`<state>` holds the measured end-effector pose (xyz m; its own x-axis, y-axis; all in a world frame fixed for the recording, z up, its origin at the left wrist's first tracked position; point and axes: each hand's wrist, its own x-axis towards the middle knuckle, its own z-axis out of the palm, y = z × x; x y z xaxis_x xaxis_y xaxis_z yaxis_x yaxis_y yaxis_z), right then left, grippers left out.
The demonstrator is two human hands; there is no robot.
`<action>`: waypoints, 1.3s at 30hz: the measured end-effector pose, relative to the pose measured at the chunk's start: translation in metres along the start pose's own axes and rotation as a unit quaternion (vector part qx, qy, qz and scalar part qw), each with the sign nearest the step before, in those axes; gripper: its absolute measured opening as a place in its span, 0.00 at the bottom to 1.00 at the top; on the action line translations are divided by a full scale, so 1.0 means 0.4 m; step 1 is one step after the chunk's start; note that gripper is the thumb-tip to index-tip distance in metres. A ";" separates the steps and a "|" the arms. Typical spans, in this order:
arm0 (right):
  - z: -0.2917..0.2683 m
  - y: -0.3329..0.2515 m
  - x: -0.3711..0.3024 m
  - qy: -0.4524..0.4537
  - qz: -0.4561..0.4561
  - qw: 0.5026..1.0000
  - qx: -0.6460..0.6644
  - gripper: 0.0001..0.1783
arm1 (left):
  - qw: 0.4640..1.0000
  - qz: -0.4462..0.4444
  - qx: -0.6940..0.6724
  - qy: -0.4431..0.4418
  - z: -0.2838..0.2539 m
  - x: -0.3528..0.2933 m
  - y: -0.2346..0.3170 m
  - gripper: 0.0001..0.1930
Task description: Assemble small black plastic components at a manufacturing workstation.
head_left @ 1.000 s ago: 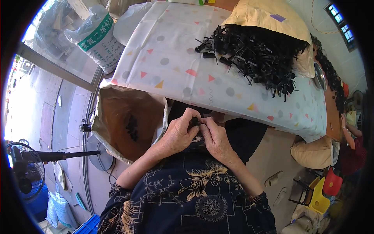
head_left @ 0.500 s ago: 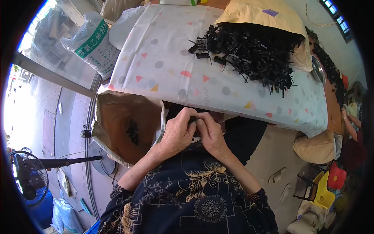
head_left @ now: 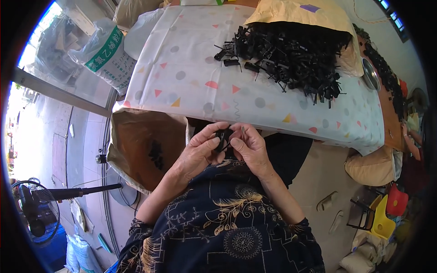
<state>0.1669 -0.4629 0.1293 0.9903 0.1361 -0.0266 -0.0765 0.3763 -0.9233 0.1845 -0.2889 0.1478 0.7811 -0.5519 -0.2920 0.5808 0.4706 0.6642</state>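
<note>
Close to my body, below the table's front edge, my left hand (head_left: 193, 152) is closed on a small black plastic part (head_left: 222, 135). My right hand (head_left: 253, 152) pinches at the same part's right side, where a thin black stem seems to stick out; the fingers partly cover it. Left of my hands an open sack (head_left: 122, 145) with a brown inside holds a few black pieces (head_left: 156, 154). Ahead on the table, a heap of similar black parts (head_left: 291, 59) spills from a tan paper sack (head_left: 291, 11).
A patterned tablecloth (head_left: 182, 91) covers the table. A white and green printed bag (head_left: 107, 57) stands at its far left, and a metal bowl (head_left: 369, 75) at its right. A fan (head_left: 36, 211) stands lower left. A yellow chair (head_left: 383, 218) and another person's arm (head_left: 411, 143) are at right.
My hands have drawn slightly apart and the fingers have loosened, so more of the black part shows. The view has shifted a little.
</note>
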 end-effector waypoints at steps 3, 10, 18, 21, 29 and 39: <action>-0.011 -0.011 0.001 -0.041 0.063 0.997 0.017 0.13 | 0.998 -0.015 0.028 -0.049 -0.008 0.001 -0.004 0.18; -0.036 0.003 -0.009 -0.080 0.097 0.992 -0.018 0.13 | 0.985 -0.011 0.165 -0.048 0.010 -0.009 -0.001 0.17; -0.013 0.022 -0.008 -0.019 0.009 0.990 -0.138 0.13 | 0.835 0.117 0.538 0.017 0.047 -0.012 0.003 0.21; 0.005 0.021 -0.016 0.011 -0.022 0.987 -0.159 0.15 | 0.823 0.148 0.546 0.044 0.042 -0.007 -0.009 0.20; 0.037 -0.003 -0.030 -0.046 0.091 0.994 -0.031 0.19 | 0.866 0.190 0.453 0.097 0.005 -0.002 -0.032 0.20; 0.043 0.001 -0.022 -0.021 0.096 0.995 -0.028 0.17 | 0.823 0.235 0.507 0.103 0.022 0.006 -0.036 0.19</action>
<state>0.1560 -0.4484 0.1358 0.9524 0.2386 -0.1899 -0.2563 0.2887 -0.9225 0.1760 -0.3028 0.1435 0.9476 -0.2961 0.1199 -0.2050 -0.2757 0.9391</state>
